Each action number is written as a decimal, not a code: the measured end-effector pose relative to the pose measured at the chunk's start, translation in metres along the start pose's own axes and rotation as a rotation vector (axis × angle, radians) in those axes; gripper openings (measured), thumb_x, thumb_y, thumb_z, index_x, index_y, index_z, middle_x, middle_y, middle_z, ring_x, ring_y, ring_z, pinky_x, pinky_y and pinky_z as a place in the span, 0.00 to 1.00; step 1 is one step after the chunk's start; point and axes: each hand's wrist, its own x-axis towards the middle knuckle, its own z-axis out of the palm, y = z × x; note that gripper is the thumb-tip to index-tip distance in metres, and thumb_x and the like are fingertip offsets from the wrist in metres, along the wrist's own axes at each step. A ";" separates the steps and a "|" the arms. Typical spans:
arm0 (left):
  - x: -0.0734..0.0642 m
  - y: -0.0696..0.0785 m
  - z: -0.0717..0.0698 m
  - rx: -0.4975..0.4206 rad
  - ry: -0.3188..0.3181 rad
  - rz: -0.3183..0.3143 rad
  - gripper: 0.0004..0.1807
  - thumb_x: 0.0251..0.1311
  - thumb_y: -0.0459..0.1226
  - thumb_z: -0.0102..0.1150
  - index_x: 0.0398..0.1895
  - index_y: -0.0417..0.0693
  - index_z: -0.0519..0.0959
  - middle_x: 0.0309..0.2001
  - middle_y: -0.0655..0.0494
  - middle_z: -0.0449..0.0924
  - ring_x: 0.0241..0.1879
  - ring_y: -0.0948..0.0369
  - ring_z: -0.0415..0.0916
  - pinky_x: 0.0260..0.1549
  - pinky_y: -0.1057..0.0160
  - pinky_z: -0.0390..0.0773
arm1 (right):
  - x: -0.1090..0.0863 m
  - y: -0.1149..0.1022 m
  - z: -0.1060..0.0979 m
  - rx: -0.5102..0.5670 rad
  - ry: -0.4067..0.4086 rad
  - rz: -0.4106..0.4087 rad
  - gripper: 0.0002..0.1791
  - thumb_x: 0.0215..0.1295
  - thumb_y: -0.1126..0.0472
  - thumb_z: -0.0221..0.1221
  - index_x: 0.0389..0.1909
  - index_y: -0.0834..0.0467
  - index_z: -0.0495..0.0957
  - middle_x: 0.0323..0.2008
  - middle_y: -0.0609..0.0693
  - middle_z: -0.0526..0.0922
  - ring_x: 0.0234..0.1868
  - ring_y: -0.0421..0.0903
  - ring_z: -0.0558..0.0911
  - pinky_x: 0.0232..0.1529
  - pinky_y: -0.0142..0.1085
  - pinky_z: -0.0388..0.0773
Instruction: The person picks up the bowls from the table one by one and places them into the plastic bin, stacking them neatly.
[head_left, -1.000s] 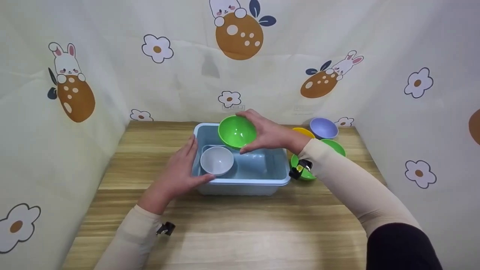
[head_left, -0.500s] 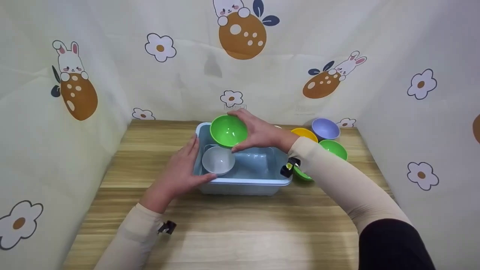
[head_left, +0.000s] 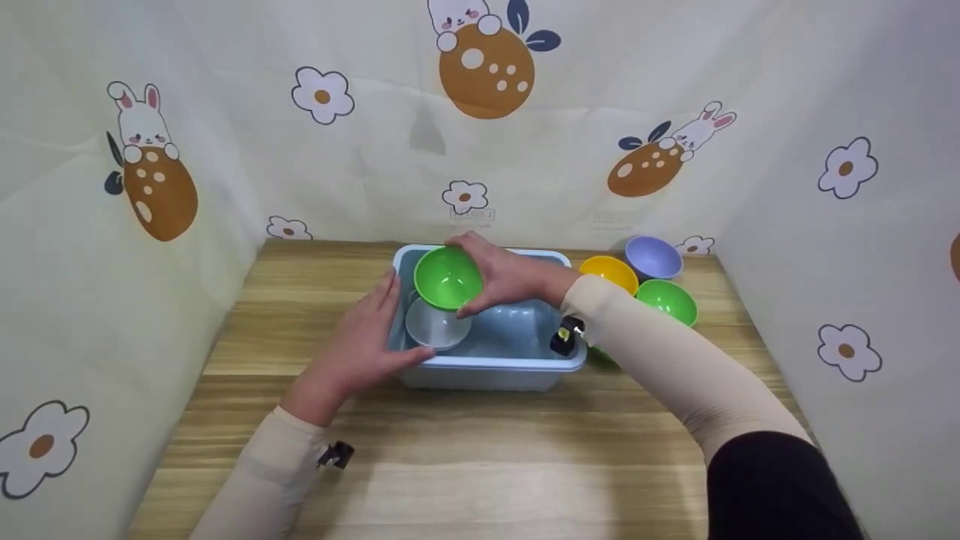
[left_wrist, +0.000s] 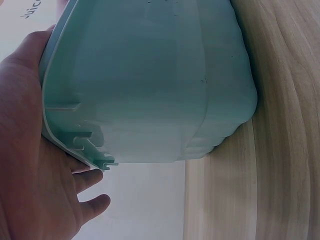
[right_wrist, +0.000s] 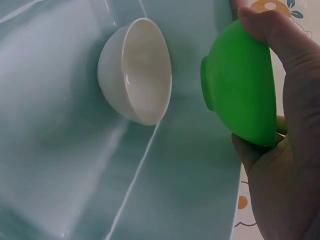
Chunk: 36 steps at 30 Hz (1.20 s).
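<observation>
Two hands work over a pale blue basin [head_left: 502,363] on a wood-grain worktop [head_left: 480,465]. At left of centre, the left hand [head_left: 356,337] is spread wide around the basin's near corner, thumb at the front rim, straight fingers against the side, curled round nothing; should that light contact slip, the basin could slide under a push.

Inside the basin's left part sits a white bowl [head_left: 439,330], and above it hangs the held green bowl [head_left: 448,277], apart from it and roughly upright in the right wrist view. Lowered off-centre, the green bowl could catch the white rim and tip or wedge; let go too early, it could drop and knock the white bowl aside.

At centre, the right hand [head_left: 502,277] grips the green bowl's rim between thumb and fingers; a hold on one side only might let the smooth bowl swivel. Right of centre, a small black device [head_left: 566,335] at the wrist could bump the basin's right rim. Farther right, an orange-yellow bowl [head_left: 606,271], a purple bowl [head_left: 654,257] and a second green bowl [head_left: 666,301] crowd the right sleeve [head_left: 660,356], where a careless sweep could shove them.
</observation>
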 end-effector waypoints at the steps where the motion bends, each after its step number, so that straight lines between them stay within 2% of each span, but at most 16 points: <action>1: 0.000 0.000 0.000 0.001 -0.001 0.000 0.74 0.60 0.81 0.58 0.92 0.42 0.43 0.92 0.46 0.36 0.88 0.40 0.45 0.81 0.32 0.55 | 0.000 0.000 0.000 -0.001 -0.004 0.001 0.65 0.52 0.42 0.84 0.85 0.57 0.57 0.73 0.52 0.68 0.67 0.45 0.76 0.71 0.37 0.75; 7: 0.000 0.000 0.000 0.007 0.001 0.002 0.73 0.61 0.80 0.58 0.92 0.42 0.42 0.91 0.44 0.38 0.88 0.39 0.45 0.81 0.32 0.54 | 0.003 -0.001 0.002 -0.015 -0.016 0.014 0.66 0.53 0.39 0.84 0.85 0.54 0.57 0.73 0.51 0.68 0.67 0.45 0.76 0.70 0.38 0.76; 14: 0.001 0.001 0.000 -0.023 -0.003 -0.001 0.74 0.60 0.79 0.62 0.92 0.41 0.43 0.91 0.43 0.37 0.87 0.38 0.47 0.81 0.32 0.55 | 0.007 0.002 0.005 -0.016 -0.018 0.010 0.65 0.53 0.39 0.84 0.84 0.59 0.58 0.71 0.52 0.69 0.67 0.46 0.76 0.71 0.39 0.76; 22: 0.002 0.001 0.000 -0.024 -0.001 -0.012 0.75 0.59 0.80 0.61 0.92 0.42 0.43 0.91 0.43 0.38 0.87 0.39 0.47 0.81 0.33 0.56 | 0.009 0.006 0.011 -0.033 -0.029 0.004 0.65 0.51 0.37 0.85 0.83 0.57 0.60 0.71 0.51 0.71 0.66 0.43 0.77 0.69 0.36 0.76; 36: 0.001 0.001 0.000 -0.032 0.015 0.000 0.75 0.59 0.80 0.61 0.91 0.40 0.43 0.91 0.43 0.39 0.87 0.40 0.47 0.81 0.35 0.56 | 0.017 0.010 0.026 -0.044 -0.071 -0.067 0.62 0.51 0.45 0.87 0.80 0.63 0.63 0.69 0.55 0.74 0.68 0.48 0.76 0.72 0.39 0.75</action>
